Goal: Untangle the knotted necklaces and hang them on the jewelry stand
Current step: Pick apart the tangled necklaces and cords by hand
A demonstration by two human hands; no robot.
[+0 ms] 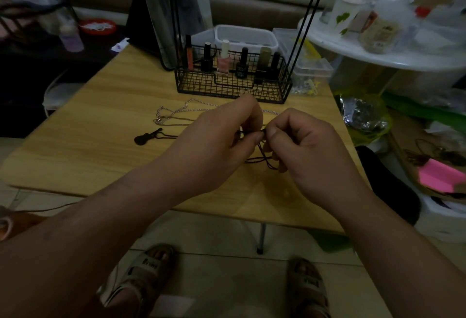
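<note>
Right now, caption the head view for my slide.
Left hand and right hand pinch a knotted black cord over the table; silver chain and guitar pendant lie nearby.

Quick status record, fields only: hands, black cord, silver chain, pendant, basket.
left hand: pinches the black cord at a tangle
right hand: pinches the same tangle
black cord: loops show under the hands, over the table
guitar pendant: flat on the table, left of both hands
silver chain: loose on the table, behind the hands
wire basket: behind the chain, holding nail polish bottles
</note>
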